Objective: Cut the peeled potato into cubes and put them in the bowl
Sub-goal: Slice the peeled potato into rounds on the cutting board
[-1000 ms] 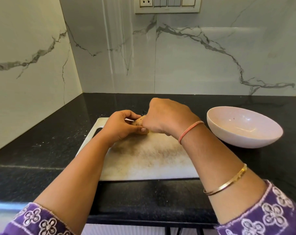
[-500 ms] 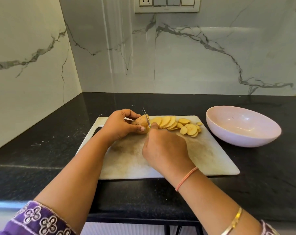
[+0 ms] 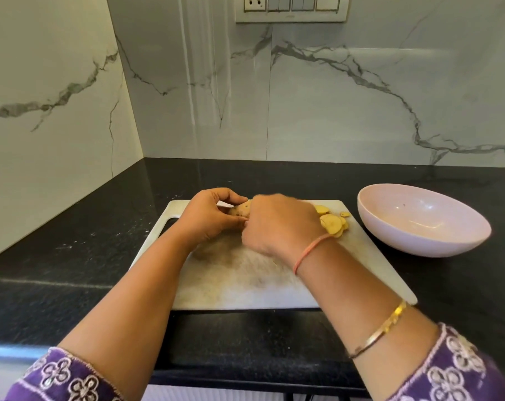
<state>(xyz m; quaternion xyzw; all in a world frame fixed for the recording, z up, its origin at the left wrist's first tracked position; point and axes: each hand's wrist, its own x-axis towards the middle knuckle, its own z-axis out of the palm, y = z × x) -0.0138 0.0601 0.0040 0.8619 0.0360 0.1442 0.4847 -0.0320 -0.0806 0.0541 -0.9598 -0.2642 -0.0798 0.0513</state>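
Observation:
A white cutting board (image 3: 245,282) lies on the black counter. My left hand (image 3: 208,218) grips the uncut end of the potato (image 3: 239,211) at the board's far edge. Right beside it my right hand (image 3: 277,224) is curled into a fist against the potato's cut side; the knife it holds is hidden under the hand. Several thin round potato slices (image 3: 332,222) lie in a pile just right of that hand. The pale pink bowl (image 3: 404,241) stands to the right of the board with nothing in it.
The black stone counter (image 3: 72,256) runs into a corner of marble walls at the left and back. A switch panel (image 3: 290,8) is on the back wall. The counter's front edge is close below the board.
My right hand went from over the potato, back toward me with the knife blade at the potato, then forward again over the slices. My left hand stayed on the potato.

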